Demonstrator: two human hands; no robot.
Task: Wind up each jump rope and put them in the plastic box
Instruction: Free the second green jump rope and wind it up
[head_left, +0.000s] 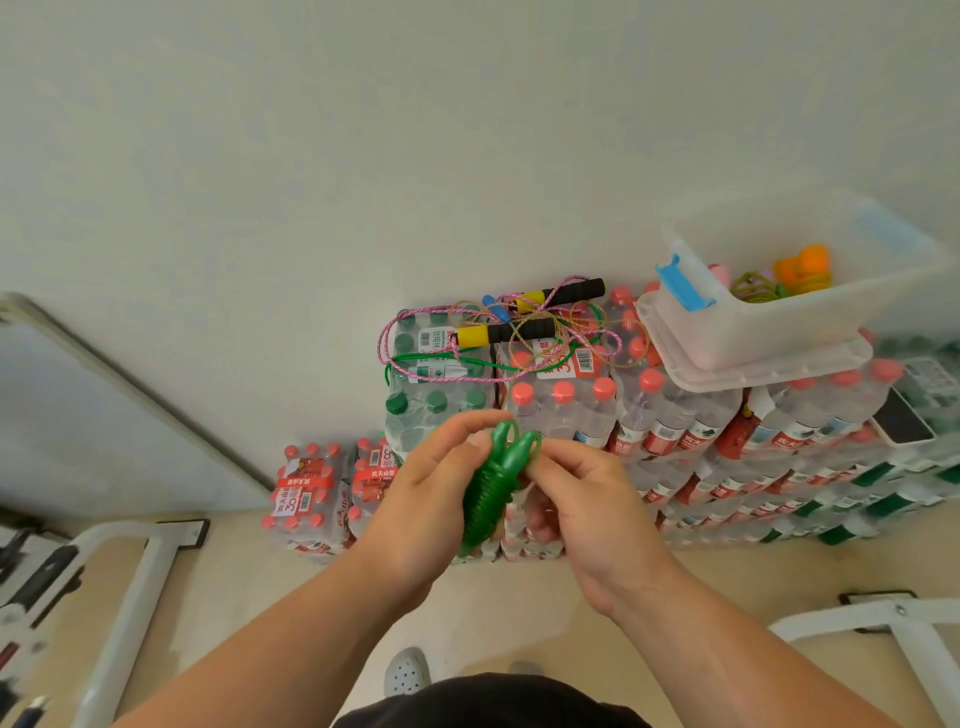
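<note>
Both green handles of a jump rope (493, 483) are held together in front of me. My left hand (421, 499) grips them from the left, and my right hand (576, 499) pinches their upper end from the right. Its green cord (441, 358) trails over the stacked water bottles. A tangle of pink and tan ropes with yellow-and-black handles (498, 332) and a blue handle lies on top of the bottle packs. The clear plastic box (769, 322) stands on its lid at the right, holding an orange-handled rope (800, 267) and a pink handle.
Shrink-wrapped bottle packs (675, 415) are stacked against the white wall. A phone (901, 415) lies on the packs at right. White metal frames (135, 597) stand on the floor at left and right. A whiteboard leans at far left.
</note>
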